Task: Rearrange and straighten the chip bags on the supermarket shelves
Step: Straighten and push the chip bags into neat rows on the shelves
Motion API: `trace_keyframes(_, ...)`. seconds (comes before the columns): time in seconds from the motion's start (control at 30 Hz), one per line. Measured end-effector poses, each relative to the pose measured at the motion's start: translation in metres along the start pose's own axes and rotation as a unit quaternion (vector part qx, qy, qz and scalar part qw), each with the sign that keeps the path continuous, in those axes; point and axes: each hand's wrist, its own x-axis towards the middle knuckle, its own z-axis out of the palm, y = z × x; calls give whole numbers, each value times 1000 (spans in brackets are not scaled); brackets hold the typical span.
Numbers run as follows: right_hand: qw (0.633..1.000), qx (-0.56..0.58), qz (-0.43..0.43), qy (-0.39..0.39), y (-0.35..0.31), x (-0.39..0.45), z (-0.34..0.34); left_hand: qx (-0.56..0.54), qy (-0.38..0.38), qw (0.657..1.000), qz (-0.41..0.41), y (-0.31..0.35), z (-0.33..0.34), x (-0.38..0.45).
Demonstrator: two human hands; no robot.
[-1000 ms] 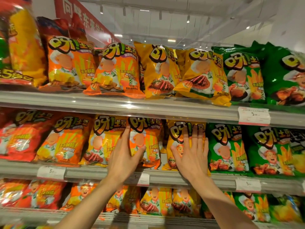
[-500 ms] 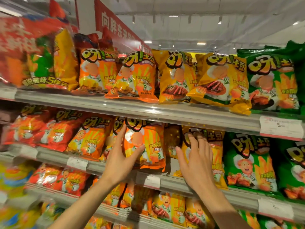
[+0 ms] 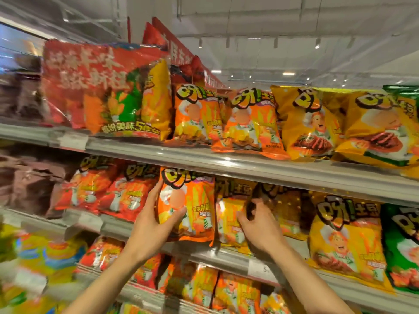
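Lifted forward since a moment ago, the orange chip bag (image 3: 189, 205) now stands upright at the middle shelf (image 3: 229, 254) edge, its bottom overhanging the rail. The left hand (image 3: 156, 225) grips its left side, thumb across the front. The right hand (image 3: 257, 225) has curled its fingers around the dark edge of a yellow bag (image 3: 229, 219) just right of it. Green bags (image 3: 401, 243) sit far right.

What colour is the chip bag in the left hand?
Orange, with a cartoon chef on the chip bag; the head view shows it, held by the left hand.
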Motion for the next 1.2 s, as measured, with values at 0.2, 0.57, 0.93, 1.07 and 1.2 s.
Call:
trace_keyframes(0.2, 998, -8, 68, 10, -44, -2, 38, -8, -13, 1000, 5, -28, -39, 20)
trace_keyframes(0.57, 995, 15, 63, 76, -54, -10, 42, 2, -49, 998, 25, -51, -58, 38)
trace_keyframes(0.93, 964, -218, 98, 114, 5, -31, -43, 112, -106, 985, 74, -28, 14, 56)
trace_keyframes(1.07, 939, -306, 73, 136, 15, -37, -46, 214, -132, 964, 83, -24, 47, 69)
trace_keyframes(1.2, 937, -322, 69, 118, 20, -36, -44, 313, -115, 935, 117, -16, 70, 71)
